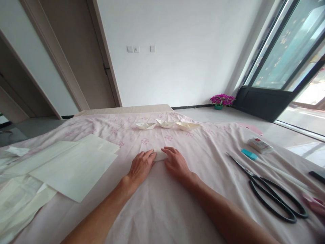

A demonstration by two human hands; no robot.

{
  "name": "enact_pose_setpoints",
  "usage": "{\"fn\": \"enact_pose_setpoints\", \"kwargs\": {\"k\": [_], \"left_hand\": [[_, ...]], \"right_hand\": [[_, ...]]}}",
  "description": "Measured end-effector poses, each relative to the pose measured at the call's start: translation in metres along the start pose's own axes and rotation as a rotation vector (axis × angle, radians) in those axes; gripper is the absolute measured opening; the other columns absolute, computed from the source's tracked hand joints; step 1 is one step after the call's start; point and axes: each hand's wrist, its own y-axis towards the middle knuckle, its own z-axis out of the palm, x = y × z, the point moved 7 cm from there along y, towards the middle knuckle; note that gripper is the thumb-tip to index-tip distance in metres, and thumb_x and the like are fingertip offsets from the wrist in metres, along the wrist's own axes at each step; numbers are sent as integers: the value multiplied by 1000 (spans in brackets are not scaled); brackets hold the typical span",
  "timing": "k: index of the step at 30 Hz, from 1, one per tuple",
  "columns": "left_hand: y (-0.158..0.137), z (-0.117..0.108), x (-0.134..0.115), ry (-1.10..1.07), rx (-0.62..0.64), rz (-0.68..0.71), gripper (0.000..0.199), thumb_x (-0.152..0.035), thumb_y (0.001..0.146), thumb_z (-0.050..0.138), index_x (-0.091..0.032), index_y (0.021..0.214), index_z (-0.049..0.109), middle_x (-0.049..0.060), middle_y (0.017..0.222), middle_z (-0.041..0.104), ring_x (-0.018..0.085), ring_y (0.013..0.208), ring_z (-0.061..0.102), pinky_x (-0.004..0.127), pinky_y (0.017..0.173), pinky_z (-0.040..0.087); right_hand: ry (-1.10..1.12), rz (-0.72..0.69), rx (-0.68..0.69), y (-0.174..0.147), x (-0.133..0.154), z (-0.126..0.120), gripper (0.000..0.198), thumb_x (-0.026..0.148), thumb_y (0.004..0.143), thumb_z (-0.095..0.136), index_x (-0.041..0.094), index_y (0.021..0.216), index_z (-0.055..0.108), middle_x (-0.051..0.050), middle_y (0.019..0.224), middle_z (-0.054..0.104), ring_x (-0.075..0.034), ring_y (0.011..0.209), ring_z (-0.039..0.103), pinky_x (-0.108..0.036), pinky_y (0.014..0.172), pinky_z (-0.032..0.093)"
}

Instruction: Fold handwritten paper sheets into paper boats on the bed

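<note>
A small folded piece of white paper (159, 155) lies on the pink flowered cloth in front of me. My left hand (142, 165) grips its left end, fingers closed together against it. At the opposite end, my right hand (177, 163) has its fingers curled over the paper, the thumb tucked low beside it. Both hands cover the paper's ends, so only its middle shows. Beyond them stand three folded paper boats in a row: a left one (145, 126), a middle one (165, 124) and a yellowish right one (188, 126).
Loose paper sheets (78, 169) spread over the left side, with crumpled paper (20, 203) nearer me. To the right lie black-handled scissors (264, 188), a blue-ended white stick (249, 154) and a small box (260, 145). A pot of magenta flowers (222, 100) stands on the floor beyond.
</note>
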Motion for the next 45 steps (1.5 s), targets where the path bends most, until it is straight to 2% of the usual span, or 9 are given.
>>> {"fn": "enact_pose_setpoints", "kwargs": {"k": [7, 13, 20, 23, 27, 32, 36, 40, 45], "left_hand": [[-1, 6, 2, 49, -48, -53, 41, -14, 91, 37, -21, 130, 49, 10, 123, 61, 23, 103, 58, 36, 90, 47], [4, 2, -6, 21, -44, -65, 50, -10, 85, 44, -17, 134, 44, 11, 110, 66, 24, 98, 60, 37, 88, 46], [-1, -2, 0, -173, -112, -204, 53, -8, 84, 42, -24, 135, 41, 6, 110, 65, 19, 91, 64, 30, 80, 50], [-2, -5, -5, -270, -162, -195, 52, -8, 85, 40, -23, 134, 41, 6, 118, 62, 19, 99, 63, 29, 83, 51], [0, -9, -6, -325, -201, -227, 53, -8, 84, 43, -22, 135, 40, 6, 120, 62, 18, 103, 62, 28, 84, 51], [3, -10, 10, -359, -249, -344, 36, -13, 86, 45, -18, 120, 55, 8, 109, 67, 20, 96, 64, 31, 84, 50], [5, -8, 18, -480, -292, -361, 30, -9, 83, 45, -16, 108, 61, 8, 100, 69, 19, 92, 65, 30, 83, 50], [5, -11, 15, -555, -315, -304, 36, -4, 80, 45, -18, 107, 64, 6, 105, 69, 17, 97, 64, 29, 89, 48], [-4, -6, 15, -464, -203, -218, 42, -3, 81, 45, -23, 112, 64, 2, 111, 69, 16, 100, 64, 29, 91, 49]], "right_hand": [[105, 114, -22, 7, -19, 9, 54, 13, 72, 49, 22, 124, 56, -5, 122, 58, -19, 110, 54, -31, 97, 40], [476, 149, -127, 18, -23, 13, 48, 13, 74, 47, 19, 120, 57, -7, 116, 59, -14, 89, 61, -27, 84, 48], [850, 323, -110, 18, -12, 22, 70, 22, 75, 53, 18, 140, 27, -13, 130, 49, -14, 90, 62, -27, 76, 51], [756, 284, -25, 18, -4, 26, 54, 20, 76, 51, 19, 129, 40, -7, 116, 58, -12, 81, 62, -23, 68, 49], [466, 157, -71, 18, 6, 18, 20, 11, 76, 43, 19, 90, 55, 0, 81, 62, -12, 67, 55, -21, 61, 41], [282, -49, -145, 17, 25, 8, 28, 4, 72, 44, 21, 90, 58, -1, 86, 61, -14, 78, 54, -22, 70, 38], [278, -15, -147, 20, 22, 9, 33, 5, 74, 46, 22, 98, 60, -2, 89, 59, -13, 75, 54, -21, 69, 39], [317, 41, -190, 23, 8, 12, 28, 4, 71, 47, 21, 90, 58, 0, 87, 58, -12, 73, 54, -21, 66, 40], [248, 22, -103, 20, -2, 19, 28, 4, 68, 52, 22, 90, 58, 1, 90, 56, -10, 67, 53, -21, 63, 41]]}}
